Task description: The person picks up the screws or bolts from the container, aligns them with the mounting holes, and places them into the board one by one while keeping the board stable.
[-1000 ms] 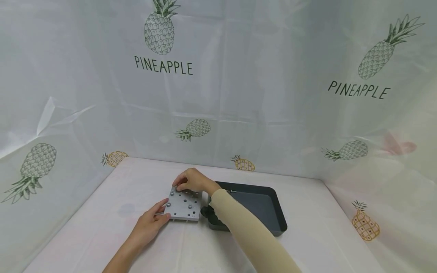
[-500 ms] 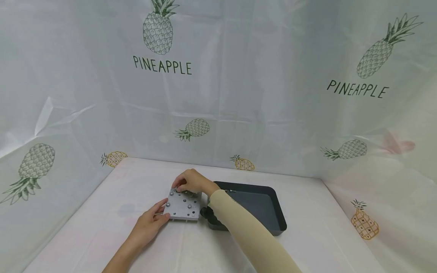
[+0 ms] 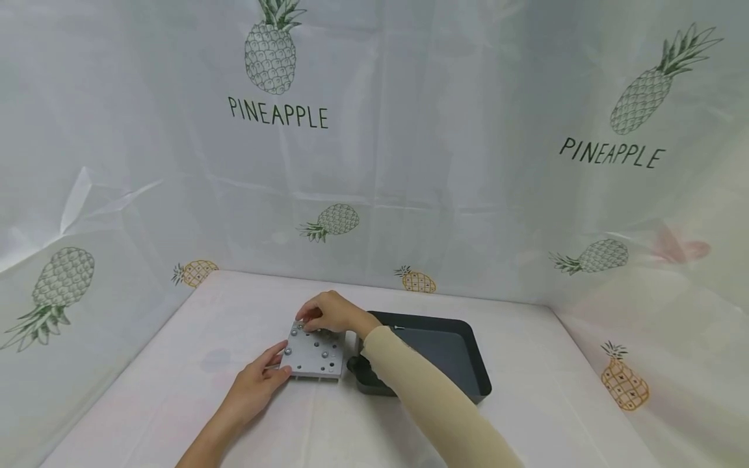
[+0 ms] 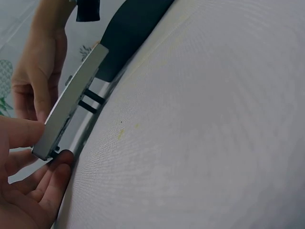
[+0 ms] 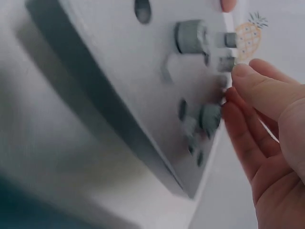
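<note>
A silver metal plate [image 3: 310, 361] with holes and several screw heads stands raised on short legs [image 4: 93, 97] on the table. My left hand [image 3: 255, 385] grips its left edge; in the left wrist view the thumb and fingers hold that edge from both faces. Over the far left corner, my right hand [image 3: 332, 311] pinches a small socket-head screw [image 5: 228, 63] in the plate between thumb and fingers. Other screws, such as a thicker socket-head screw [image 5: 191, 36], stick up nearby in the right wrist view. The right hand covers part of the plate's far side.
Right of the plate sits a dark rectangular tray [image 3: 447, 354], partly under the right forearm. A small screw [image 3: 399, 327] lies by its far wall. A black device [image 3: 353, 364] hangs below the right wrist. White pineapple-print sheeting [image 3: 439, 162] encloses the table's back and sides.
The right hand stays at the same far corner, with its wrist and sleeve shifted very slightly to the right. The left hand and the plate keep their places.
</note>
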{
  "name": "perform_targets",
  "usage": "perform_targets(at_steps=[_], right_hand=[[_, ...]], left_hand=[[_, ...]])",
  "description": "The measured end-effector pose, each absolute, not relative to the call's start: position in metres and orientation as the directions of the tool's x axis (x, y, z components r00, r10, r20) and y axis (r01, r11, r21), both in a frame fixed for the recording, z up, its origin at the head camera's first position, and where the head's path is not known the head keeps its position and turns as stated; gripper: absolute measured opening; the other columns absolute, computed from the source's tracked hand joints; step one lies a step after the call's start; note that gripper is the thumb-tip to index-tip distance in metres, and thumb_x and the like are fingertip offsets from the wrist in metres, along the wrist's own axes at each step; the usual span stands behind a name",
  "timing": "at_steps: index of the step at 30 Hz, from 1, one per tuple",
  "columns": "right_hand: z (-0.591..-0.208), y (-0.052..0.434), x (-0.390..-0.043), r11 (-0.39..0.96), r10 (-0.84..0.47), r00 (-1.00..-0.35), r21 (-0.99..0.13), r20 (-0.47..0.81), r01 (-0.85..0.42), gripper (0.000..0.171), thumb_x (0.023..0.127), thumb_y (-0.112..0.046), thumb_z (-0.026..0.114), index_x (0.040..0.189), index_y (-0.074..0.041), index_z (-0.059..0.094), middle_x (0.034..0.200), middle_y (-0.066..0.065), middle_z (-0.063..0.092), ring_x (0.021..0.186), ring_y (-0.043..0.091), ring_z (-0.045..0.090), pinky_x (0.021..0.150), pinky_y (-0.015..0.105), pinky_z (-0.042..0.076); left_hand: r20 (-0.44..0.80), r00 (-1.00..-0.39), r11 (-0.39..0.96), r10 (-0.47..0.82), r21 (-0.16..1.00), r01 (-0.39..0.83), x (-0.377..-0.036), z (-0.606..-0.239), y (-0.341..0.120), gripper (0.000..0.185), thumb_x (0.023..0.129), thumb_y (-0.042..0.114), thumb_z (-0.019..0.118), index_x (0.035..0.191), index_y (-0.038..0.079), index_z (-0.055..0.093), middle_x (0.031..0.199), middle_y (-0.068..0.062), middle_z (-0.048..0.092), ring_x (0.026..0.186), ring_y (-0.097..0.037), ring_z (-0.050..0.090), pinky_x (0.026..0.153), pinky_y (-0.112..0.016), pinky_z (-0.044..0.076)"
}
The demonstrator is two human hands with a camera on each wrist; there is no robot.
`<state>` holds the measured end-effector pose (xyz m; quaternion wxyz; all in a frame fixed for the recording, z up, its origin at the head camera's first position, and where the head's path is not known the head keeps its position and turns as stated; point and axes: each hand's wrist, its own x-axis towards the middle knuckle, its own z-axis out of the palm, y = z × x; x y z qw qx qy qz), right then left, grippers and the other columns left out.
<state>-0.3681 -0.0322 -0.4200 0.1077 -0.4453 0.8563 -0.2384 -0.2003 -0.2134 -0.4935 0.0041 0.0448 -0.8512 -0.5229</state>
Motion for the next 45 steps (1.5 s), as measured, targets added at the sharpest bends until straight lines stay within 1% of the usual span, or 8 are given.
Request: perform_targets(at_steps=[8,15,19,25,32,39,42,45], right_hand=[[-0.395,0.027,-0.374,0.484,-0.82,-0.572,-0.502,0.024,-0.716,0.029,0.101,-0.009,0.074,0.13,-0.009,0.076,0.124,0.008,0.077,0.107,0.015,0.072,0.091,0.023,0.057],[-0.388,0.084,-0.377,0.531,-0.788,-0.616,-0.495,0.011,-0.688,0.03,0.102,-0.01,0.072,0.131,-0.005,0.074,0.129,0.015,0.074,0.111,0.026,0.073,0.094,0.033,0.059],[-0.391,0.103,-0.372,0.556,-0.765,-0.644,-0.505,-0.001,-0.66,0.031,0.101,-0.009,0.073,0.131,-0.002,0.073,0.129,0.015,0.074,0.111,0.029,0.073,0.091,0.034,0.06],[-0.406,0.115,-0.371,0.573,-0.755,-0.656,-0.488,-0.001,-0.659,0.032,0.098,-0.005,0.075,0.13,-0.001,0.073,0.128,0.013,0.075,0.106,0.027,0.076,0.087,0.029,0.06],[-0.422,0.117,-0.37,0.621,-0.735,-0.677,-0.427,-0.027,-0.657,0.035,0.098,-0.005,0.075,0.132,-0.003,0.073,0.133,0.011,0.073,0.1,0.019,0.073,0.088,0.032,0.059],[-0.432,0.113,-0.37,0.638,-0.727,-0.686,-0.4,-0.032,-0.658,0.035,0.096,-0.001,0.075,0.131,0.0,0.073,0.13,0.014,0.074,0.082,0.009,0.061,0.083,0.031,0.054],[-0.435,0.111,-0.371,0.64,-0.725,-0.688,-0.392,-0.024,-0.661,0.034,0.095,0.001,0.075,0.129,0.001,0.073,0.127,0.014,0.075,0.087,0.015,0.064,0.087,0.035,0.055],[-0.437,0.11,-0.371,0.64,-0.722,-0.691,-0.387,-0.01,-0.663,0.031,0.095,0.002,0.075,0.126,0.002,0.074,0.124,0.014,0.076,0.105,0.024,0.07,0.097,0.042,0.057]], left_hand=[[-0.036,-0.997,0.455,-0.07,0.888,-0.064,-0.201,-0.494,-0.21,0.066,0.105,0.032,0.069,0.163,0.016,0.043,0.15,-0.028,0.056,0.127,-0.036,0.067,0.111,-0.064,0.045],[-0.045,-0.996,0.455,-0.075,0.887,-0.074,-0.2,-0.494,-0.213,0.065,0.105,0.031,0.068,0.164,0.017,0.042,0.151,-0.026,0.056,0.126,-0.033,0.067,0.112,-0.061,0.046],[-0.056,-0.995,0.46,-0.08,0.884,-0.087,-0.2,-0.494,-0.215,0.065,0.105,0.032,0.068,0.164,0.018,0.042,0.152,-0.026,0.056,0.126,-0.033,0.067,0.112,-0.062,0.045],[-0.063,-0.994,0.457,-0.086,0.884,-0.095,-0.199,-0.495,-0.215,0.065,0.105,0.032,0.068,0.164,0.019,0.042,0.152,-0.026,0.056,0.126,-0.033,0.066,0.111,-0.061,0.046],[-0.049,-0.995,0.467,-0.086,0.88,-0.084,-0.2,-0.494,-0.214,0.065,0.105,0.032,0.068,0.163,0.017,0.043,0.15,-0.026,0.057,0.123,-0.031,0.068,0.11,-0.061,0.047],[-0.033,-0.996,0.46,-0.081,0.886,-0.067,-0.2,-0.495,-0.214,0.064,0.105,0.03,0.068,0.163,0.015,0.044,0.15,-0.026,0.057,0.123,-0.029,0.069,0.11,-0.059,0.048],[-0.034,-0.996,0.455,-0.083,0.888,-0.068,-0.2,-0.495,-0.214,0.064,0.105,0.031,0.068,0.163,0.016,0.044,0.15,-0.025,0.057,0.123,-0.029,0.069,0.111,-0.058,0.048],[-0.037,-0.996,0.453,-0.086,0.889,-0.072,-0.2,-0.496,-0.214,0.065,0.105,0.031,0.068,0.163,0.016,0.044,0.151,-0.025,0.057,0.124,-0.03,0.068,0.111,-0.059,0.047]])
